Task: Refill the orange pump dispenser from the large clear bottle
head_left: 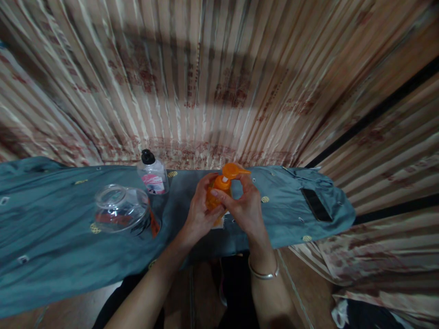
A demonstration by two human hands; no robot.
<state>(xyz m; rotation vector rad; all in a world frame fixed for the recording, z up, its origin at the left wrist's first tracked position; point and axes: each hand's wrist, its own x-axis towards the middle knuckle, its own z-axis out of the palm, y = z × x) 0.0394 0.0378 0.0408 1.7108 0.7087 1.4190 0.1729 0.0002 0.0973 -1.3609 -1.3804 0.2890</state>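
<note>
An orange pump bottle stands upright in front of me, over the cloth-covered table. My left hand is closed around the left side of its body. With thumb and fingers at the collar and shoulder, my right hand grips the bottle from the right. The orange pump head rises above both hands, its spout pointing right. Fingers hide much of the bottle's body. Left of my hands are a clear bottle with a black cap and pink label, and a clear rounded container.
A dark phone lies at the right end of the table. The green-blue tablecloth is wrinkled. A patterned curtain hangs right behind the table's far edge. Dark bars cross the right side.
</note>
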